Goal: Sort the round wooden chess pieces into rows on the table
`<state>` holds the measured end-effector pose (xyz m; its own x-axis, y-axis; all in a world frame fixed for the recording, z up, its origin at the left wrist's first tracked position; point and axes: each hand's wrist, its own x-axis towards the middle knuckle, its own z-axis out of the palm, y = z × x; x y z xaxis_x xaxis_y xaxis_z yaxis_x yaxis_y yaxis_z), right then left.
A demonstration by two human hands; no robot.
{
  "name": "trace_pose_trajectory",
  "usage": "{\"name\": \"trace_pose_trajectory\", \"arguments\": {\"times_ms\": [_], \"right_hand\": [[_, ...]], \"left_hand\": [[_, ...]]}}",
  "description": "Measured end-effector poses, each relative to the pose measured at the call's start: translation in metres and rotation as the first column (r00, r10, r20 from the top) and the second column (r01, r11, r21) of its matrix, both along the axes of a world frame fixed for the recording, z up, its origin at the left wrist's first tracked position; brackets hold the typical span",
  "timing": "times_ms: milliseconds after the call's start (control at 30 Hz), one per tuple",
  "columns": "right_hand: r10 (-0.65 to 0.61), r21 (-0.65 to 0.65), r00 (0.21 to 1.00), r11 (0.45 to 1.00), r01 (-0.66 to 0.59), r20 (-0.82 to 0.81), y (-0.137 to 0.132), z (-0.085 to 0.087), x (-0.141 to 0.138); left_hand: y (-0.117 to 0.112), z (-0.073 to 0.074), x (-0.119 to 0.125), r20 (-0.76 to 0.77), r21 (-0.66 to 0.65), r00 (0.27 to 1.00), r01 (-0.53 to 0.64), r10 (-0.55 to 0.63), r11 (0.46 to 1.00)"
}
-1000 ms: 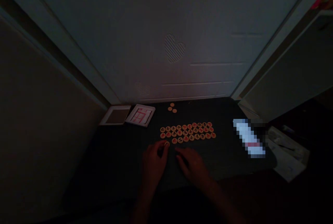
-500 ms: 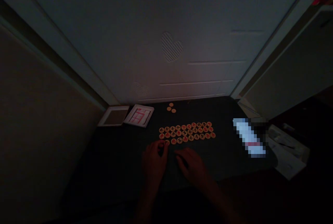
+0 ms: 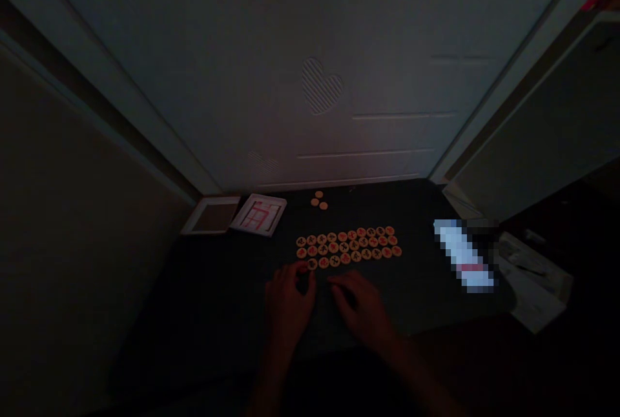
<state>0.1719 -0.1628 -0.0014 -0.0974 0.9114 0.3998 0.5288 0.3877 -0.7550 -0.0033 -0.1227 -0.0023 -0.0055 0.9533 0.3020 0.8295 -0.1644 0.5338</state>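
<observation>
Three rows of round wooden Chinese chess pieces point(image 3: 354, 245), marked in red and black, lie on a dark table. At the left end of the nearest row, my left hand point(image 3: 290, 294) has its curled thumb and index finger at the edge of one Chinese chess piece point(image 3: 312, 264). The index fingertip touches its left side and the thumb is just below it. My right hand point(image 3: 359, 304) rests just in front of the same row, fingers bent, thumb slightly apart from the index finger. I see nothing in it.
Three blank-side-up discs point(image 3: 318, 201) lie at the back. A white box with a red design point(image 3: 261, 215) and a shallow tray point(image 3: 213, 215) sit back left. A bright pixelated object point(image 3: 464, 255) lies right, beside white boxes point(image 3: 537, 281). A pale panel point(image 3: 387, 81) rises behind the table point(image 3: 227, 288).
My left hand has shifted slightly right, and the end piece shows more fully beside its fingertips. My right hand has moved a little to the right.
</observation>
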Motion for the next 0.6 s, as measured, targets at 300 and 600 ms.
{"name": "trace_pose_trajectory", "arguments": {"times_ms": [300,600], "right_hand": [[-0.055,0.085,0.991,0.995,0.044,0.124,0.098,0.053,0.026],[0.046,-0.067,0.951,0.997,-0.027,0.306,0.191,0.046,0.013]], "left_hand": [[-0.001,-0.001,-0.004,0.137,-0.042,0.99,-0.033,0.038,0.999],[-0.005,-0.001,-0.007,0.331,-0.114,0.939,-0.056,0.091,0.992]]}}
